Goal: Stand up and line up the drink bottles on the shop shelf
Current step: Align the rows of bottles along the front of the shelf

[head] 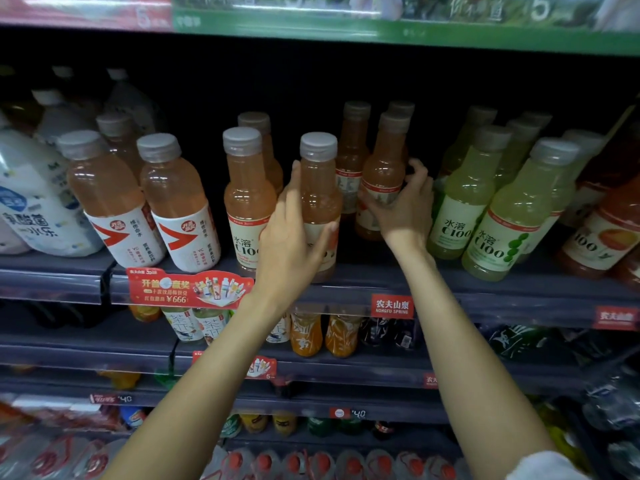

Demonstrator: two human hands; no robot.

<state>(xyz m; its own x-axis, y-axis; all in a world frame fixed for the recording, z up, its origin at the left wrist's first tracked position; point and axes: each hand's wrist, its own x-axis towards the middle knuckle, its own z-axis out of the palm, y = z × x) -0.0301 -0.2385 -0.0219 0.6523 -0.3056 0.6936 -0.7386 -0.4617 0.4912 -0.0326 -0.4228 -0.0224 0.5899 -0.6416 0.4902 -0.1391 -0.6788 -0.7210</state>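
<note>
Head view, shop drinks aisle. The shelf (346,289) runs across the centre of the frame, its front rail carrying a red promotional tag (188,289) left of centre and a red brand tag (392,305) right of centre.

Left hand (294,233), centre of frame: fingers and thumb are wrapped round the lower body of a pink drink bottle (320,188) with a grey cap. This bottle stands upright at the front edge of the shelf. Just to its left stands a 2nd pink bottle (247,199), upright, label facing forward, with another of the same kind directly behind it.

Right hand (405,202), right of centre: fingers curl round a rear pink bottle (382,174) set further back on the shelf, gripping it at label height. This bottle appears upright; another stands just behind and to its left.

Right of frame: pale green bottles (512,216) stand in 2 rows running back, leaning slightly in the wide-angle view. Far right edge: an orange-red bottle (602,233).

Left of frame: 2 pink bottles with red-and-white labels (176,202), upright at the shelf front, and a white bottle (31,202) at the far left edge.

Lower frame: further shelves holding assorted drinks, detail blurred.
</note>
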